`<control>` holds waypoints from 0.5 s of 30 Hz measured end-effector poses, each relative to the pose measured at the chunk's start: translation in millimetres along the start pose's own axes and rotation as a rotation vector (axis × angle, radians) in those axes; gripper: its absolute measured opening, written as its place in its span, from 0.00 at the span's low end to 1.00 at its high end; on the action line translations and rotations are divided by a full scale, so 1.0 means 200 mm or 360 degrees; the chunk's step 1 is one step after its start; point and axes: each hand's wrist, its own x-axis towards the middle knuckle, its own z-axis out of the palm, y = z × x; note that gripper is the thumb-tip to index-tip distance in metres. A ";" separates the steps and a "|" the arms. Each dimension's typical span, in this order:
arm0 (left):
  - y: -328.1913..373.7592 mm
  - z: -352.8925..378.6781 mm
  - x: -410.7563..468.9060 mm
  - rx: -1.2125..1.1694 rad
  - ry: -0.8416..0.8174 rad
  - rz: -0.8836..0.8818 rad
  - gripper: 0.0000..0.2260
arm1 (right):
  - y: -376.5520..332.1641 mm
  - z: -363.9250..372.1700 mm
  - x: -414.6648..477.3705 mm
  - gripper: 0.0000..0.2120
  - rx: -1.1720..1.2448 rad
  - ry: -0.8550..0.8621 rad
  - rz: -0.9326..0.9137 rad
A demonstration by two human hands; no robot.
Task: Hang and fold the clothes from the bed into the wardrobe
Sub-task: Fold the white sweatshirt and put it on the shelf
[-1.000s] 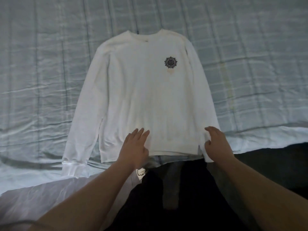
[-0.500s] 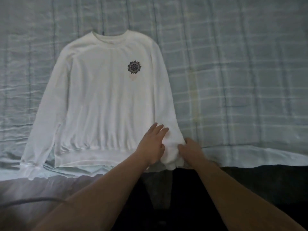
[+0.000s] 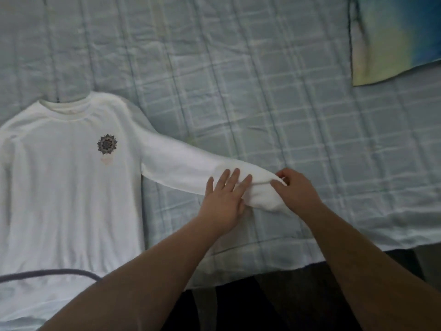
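- White sweatshirt [image 3: 71, 199], seen from the head camera, is laid front-up on the pale checked quilt [image 3: 262, 91] of the bed. Its body is at the left of the frame and one sleeve [image 3: 181, 166] is stretched out towards the right.
- The left hand [image 3: 224, 199] is laid flat on the sleeve near its end, with fingers straight and spread and nothing gripped.
- The right hand [image 3: 296, 189] is curled at the cuff [image 3: 265, 197], which is pinched between thumb and fingertips and slightly bunched.
- A dark round emblem [image 3: 107, 144] is shown on the chest, and a grey cable [image 3: 47, 274] is seen across the hem at lower left. A blue-and-yellow cloth [image 3: 393, 37] lies at the upper right corner, well apart from the garment.
- The garment is judged soft, light and limp. No shape will be kept once it is lifted, and the knit is likely to drag on the quilt rather than slide.
- For the sleeve fold, a hold is best taken at the cuff and the shoulder seam. After that, hem and shoulders are best held together, so that the body is not left to sag.
- The wardrobe is not in view.
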 end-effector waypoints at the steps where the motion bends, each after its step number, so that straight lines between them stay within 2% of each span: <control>1: 0.03 0.00 0.05 -0.0011 0.0000 0.0017 0.29 | 0.04 -0.04 0.05 0.05 -0.0032 0.0020 0.0013; 6: 0.02 0.00 0.29 -0.0110 0.0120 0.0014 0.25 | 0.20 -0.03 0.20 0.04 -0.0157 -0.0033 0.0098; 10: -0.10 -0.04 0.42 -0.0273 0.0206 -0.0097 0.27 | 0.27 0.03 0.15 0.07 -0.0083 0.0194 0.0219; 15: -0.20 -0.12 0.57 -0.0317 0.0038 -0.0215 0.15 | 0.31 0.07 0.08 0.13 -0.0028 0.0172 0.0454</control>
